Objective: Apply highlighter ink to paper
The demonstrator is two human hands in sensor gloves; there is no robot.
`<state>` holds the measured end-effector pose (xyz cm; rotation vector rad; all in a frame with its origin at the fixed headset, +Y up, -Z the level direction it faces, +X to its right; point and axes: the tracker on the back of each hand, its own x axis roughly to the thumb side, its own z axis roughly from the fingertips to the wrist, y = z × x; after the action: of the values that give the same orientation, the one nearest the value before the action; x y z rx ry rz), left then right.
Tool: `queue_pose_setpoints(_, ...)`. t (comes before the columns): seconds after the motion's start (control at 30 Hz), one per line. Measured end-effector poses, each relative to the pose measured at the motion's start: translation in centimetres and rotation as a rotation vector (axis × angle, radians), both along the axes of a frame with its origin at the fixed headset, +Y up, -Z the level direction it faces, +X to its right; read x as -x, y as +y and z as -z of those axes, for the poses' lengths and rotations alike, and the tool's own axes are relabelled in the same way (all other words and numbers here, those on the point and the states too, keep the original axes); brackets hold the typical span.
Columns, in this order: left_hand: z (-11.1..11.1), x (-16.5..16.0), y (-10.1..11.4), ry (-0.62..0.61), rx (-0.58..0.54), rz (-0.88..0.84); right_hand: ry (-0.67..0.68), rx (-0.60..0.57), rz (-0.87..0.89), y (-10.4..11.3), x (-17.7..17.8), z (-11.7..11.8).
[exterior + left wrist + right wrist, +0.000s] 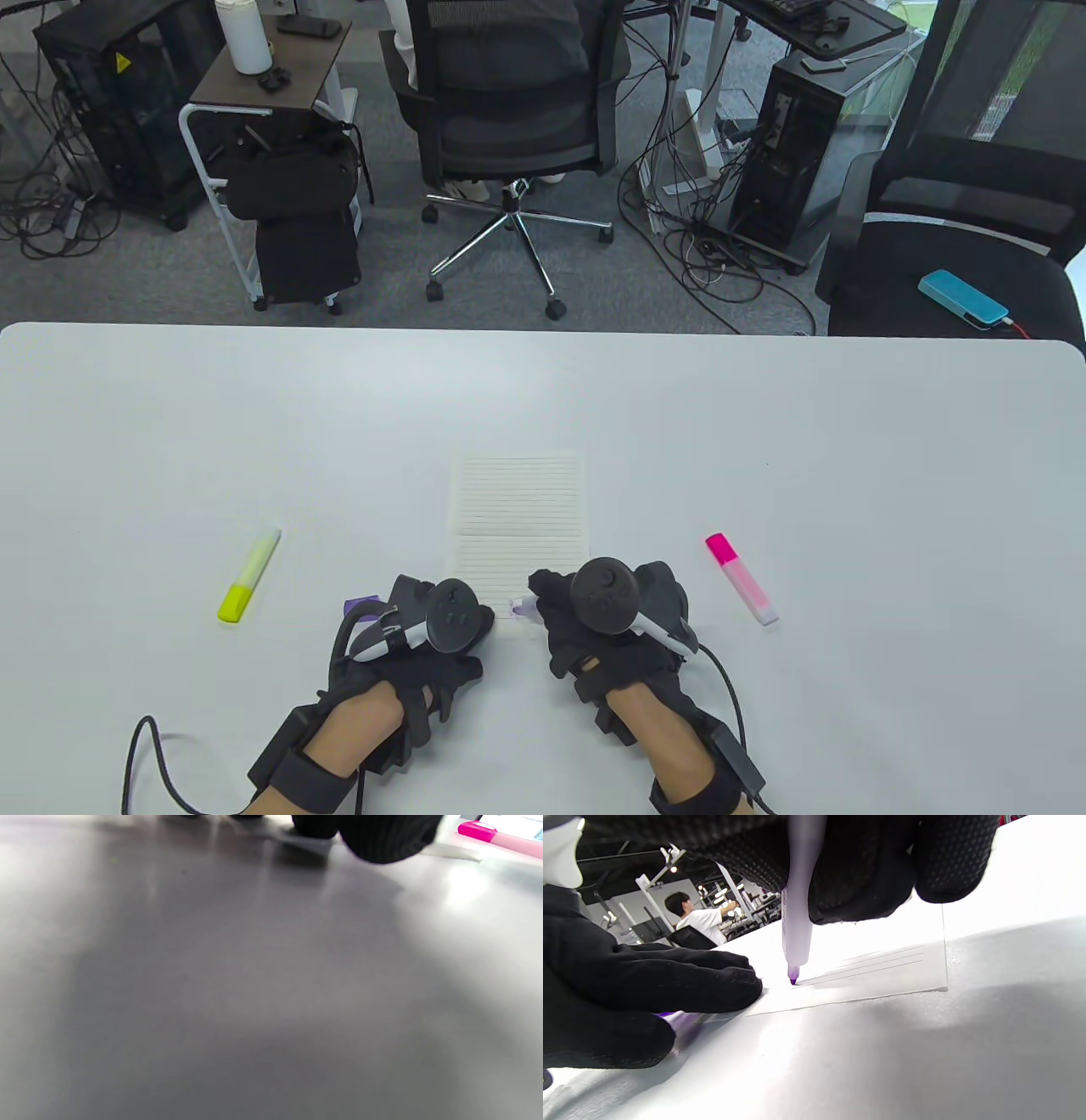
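Observation:
A lined sheet of paper point(519, 518) lies in the middle of the white table point(848, 475). My right hand point(547, 598) grips a purple highlighter point(796, 921) with its cap off, held upright. Its tip point(793, 979) touches the paper point(882, 971) at the near left corner. My left hand point(471, 624) rests just left of the tip, and its fingers point(712, 980) press on the paper's corner. The purple cap point(679, 1019) sits between that hand's thumb and fingers, and it also shows in the table view point(363, 608).
A yellow highlighter point(249, 576) lies to the left of the hands. A pink highlighter point(741, 579) lies to the right and also shows in the left wrist view point(500, 838). Office chairs, computers and cables stand beyond the table's far edge.

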<state>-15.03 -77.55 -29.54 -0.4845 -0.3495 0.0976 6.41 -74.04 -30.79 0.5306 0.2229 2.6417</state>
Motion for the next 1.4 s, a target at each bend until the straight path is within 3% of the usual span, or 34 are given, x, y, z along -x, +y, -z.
queue_pose_setpoints(0.13, 0.0, 0.0, 0.01, -0.001, 0.0, 0.001, -0.032, -0.084, -0.001, -0.6, 0.13, 0.06)
queue_pose_setpoints(0.3, 0.01, 0.01, 0.0, 0.0, 0.001, -0.001, -0.003, 0.01, 0.001, 0.03, -0.03, -0.01)
queue_pose_setpoints(0.47, 0.0, 0.0, 0.0, -0.001, 0.001, 0.002, -0.037, -0.078, -0.007, -0.47, 0.08, -0.01)
queue_pose_setpoints(0.67, 0.01, 0.01, -0.02, 0.0, 0.004, 0.0, -0.008, 0.014, 0.001, 0.08, -0.16, -0.01)
queue_pose_setpoints(0.83, 0.0, 0.0, -0.01, 0.0, 0.003, 0.002, -0.041, -0.071, 0.001, -0.54, 0.05, 0.14)
queue_pose_setpoints(1.0, 0.02, 0.01, -0.01, 0.0, 0.006, -0.001, -0.017, 0.009, -0.009, 0.15, -0.06, -0.06)
queue_pose_setpoints(1.17, 0.02, 0.0, -0.01, -0.001, 0.004, 0.002, -0.051, -0.074, -0.001, -0.47, 0.01, 0.14)
queue_pose_setpoints(1.4, 0.04, 0.02, -0.01, 0.0, 0.007, -0.001, -0.028, 0.006, -0.002, 0.07, -0.17, -0.06)
